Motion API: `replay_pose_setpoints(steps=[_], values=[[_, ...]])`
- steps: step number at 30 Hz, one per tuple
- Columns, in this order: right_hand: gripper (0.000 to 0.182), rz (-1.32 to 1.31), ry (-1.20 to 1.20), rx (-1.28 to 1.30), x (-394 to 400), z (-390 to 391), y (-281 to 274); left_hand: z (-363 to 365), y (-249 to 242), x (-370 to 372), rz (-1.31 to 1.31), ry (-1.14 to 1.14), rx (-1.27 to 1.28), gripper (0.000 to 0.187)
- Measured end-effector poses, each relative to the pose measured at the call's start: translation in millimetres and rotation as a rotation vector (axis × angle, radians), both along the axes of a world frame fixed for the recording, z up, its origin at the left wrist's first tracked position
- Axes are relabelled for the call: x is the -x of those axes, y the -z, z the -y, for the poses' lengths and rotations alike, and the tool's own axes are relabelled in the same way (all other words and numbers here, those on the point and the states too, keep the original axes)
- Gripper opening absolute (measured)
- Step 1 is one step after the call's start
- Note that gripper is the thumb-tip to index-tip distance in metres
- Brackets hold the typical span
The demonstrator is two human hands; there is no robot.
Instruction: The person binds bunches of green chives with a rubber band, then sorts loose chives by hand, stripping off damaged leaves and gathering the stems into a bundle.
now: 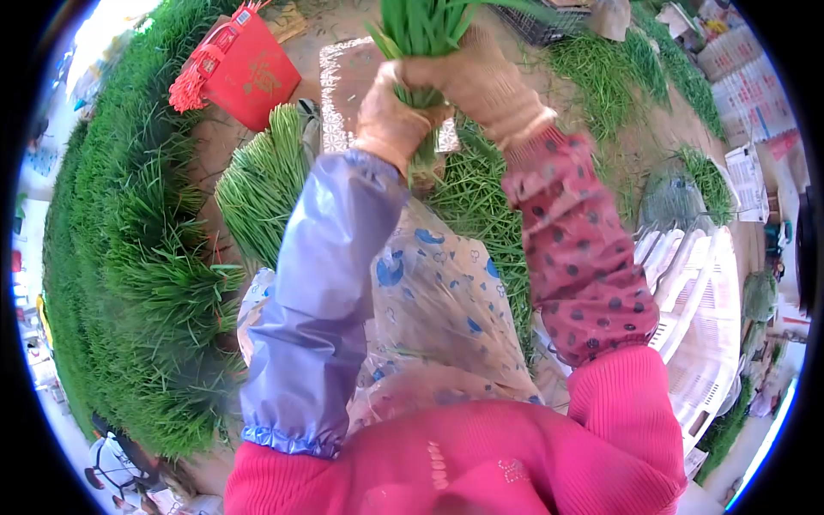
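Both of my hands wear tan knitted gloves and are raised in front of me at the top of the view. My left hand (390, 118) is closed round the lower part of a bunch of garlic chives (421, 30), its stalk ends pointing down toward me. From the other side, my right hand (472, 81) grips the same bunch a little higher, its fingers touching the left hand. The leaves fan out upward past the frame's edge. Behind the bunch lies a board with a white patterned edge (333, 94).
A thick bank of chives (129, 249) runs down the left. Beside my left sleeve is a tied-looking bundle (262, 189). Further up stands a red bag (251, 75) with red strips. Loose stalks (485, 202) cover the floor on the right, near a white slatted chair or basket (699, 300).
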State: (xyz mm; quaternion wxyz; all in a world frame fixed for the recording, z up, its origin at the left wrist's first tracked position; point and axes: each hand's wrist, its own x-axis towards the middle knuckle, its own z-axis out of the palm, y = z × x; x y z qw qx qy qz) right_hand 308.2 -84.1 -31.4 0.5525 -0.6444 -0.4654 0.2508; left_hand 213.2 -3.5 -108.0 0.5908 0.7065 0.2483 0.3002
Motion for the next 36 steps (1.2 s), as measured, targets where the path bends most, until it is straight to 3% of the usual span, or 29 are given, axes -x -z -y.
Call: replay_pose_setpoints(steps=[1,3,6,7,8,9,11,12,14,15,17,18,19,20,21,23,25,26,27,29,31,33,35,36], values=[[0.048,-0.01,0.004,0.001,-4,-14,7,-15,1,-8,0.194,0.133,0.091,0.056],[0.041,0.015,0.054,-0.12,-12,-38,22,-38,-5,-11,0.153,0.203,0.108,0.06],[0.047,-0.004,0.097,-0.076,-25,-70,50,-69,2,-16,0.041,0.22,0.153,0.069],[0.049,0.016,0.088,-0.067,-32,-83,67,-86,23,-24,0.037,0.217,0.158,0.069],[0.054,-0.14,-0.013,-0.022,-38,-91,86,-108,58,-35,-0.024,0.169,0.04,0.066],[0.054,-0.145,-0.015,-0.014,-46,-100,103,-110,60,-34,0.076,0.197,0.34,0.062],[0.059,0.24,-0.054,0.18,-57,-112,128,-113,62,-30,0.318,0.134,0.971,0.055],[0.065,0.227,-0.085,0.151,-55,-103,119,-112,67,-28,0.332,0.095,0.952,0.053],[0.068,0.278,-0.141,0.136,-84,-140,172,-117,78,-32,0.291,0.069,0.779,0.049],[0.061,0.394,-0.144,0.145,-81,-140,167,-120,83,-34,0.268,0.05,0.694,0.048],[0.049,0.628,-0.137,0.155,-74,-140,155,-134,95,-35,0.44,0.051,1.139,0.045],[0.04,0.284,-0.153,-0.08,-67,-149,158,-138,100,-38,0.44,0.042,1.144,0.045],[0.037,-0.064,-0.16,-0.309,-62,-155,160,-139,106,-45,0.334,0.087,0.958,0.048],[0.039,-0.078,-0.186,-0.341,-30,-126,107,-139,110,-51,0.229,0.13,0.771,0.053],[0.039,-0.081,-0.19,-0.338,-28,-127,104,-134,102,-45,0.196,0.141,0.721,0.061],[0.032,0.158,0.082,-0.012,-28,-131,100,-126,86,-33,0.131,0.16,0.62,0.08],[0.029,0.156,0.171,-0.07,-34,-137,102,-116,63,1,-0.366,-0.001,-0.299,0.095],[0.027,0.073,0.13,-0.113,-37,-132,93,-109,55,19,-0.301,-0.042,-0.479,0.104],[0.024,-0.011,0.088,-0.156,-38,-127,87,-99,48,33,-0.302,-0.051,-0.481,0.104],[0.017,0.102,0.146,-0.189,-29,-112,84,-77,36,61,-0.38,-0.235,-0.553,0.09],[0.054,0.273,0.147,0.444,-34,-108,98,-44,46,71,0.059,-0.033,-0.08,0.098],[0.044,0.203,0.181,0.377,-35,-91,112,-2,16,81,0.013,0.259,0.565,0.094],[0.028,-0.233,0.407,0.03,-38,-75,123,28,24,91,0.059,0.527,0.935,0.093],[0.026,-0.298,0.49,-0.083,-34,-67,126,46,30,91,0.08,0.48,0.971,0.094]])
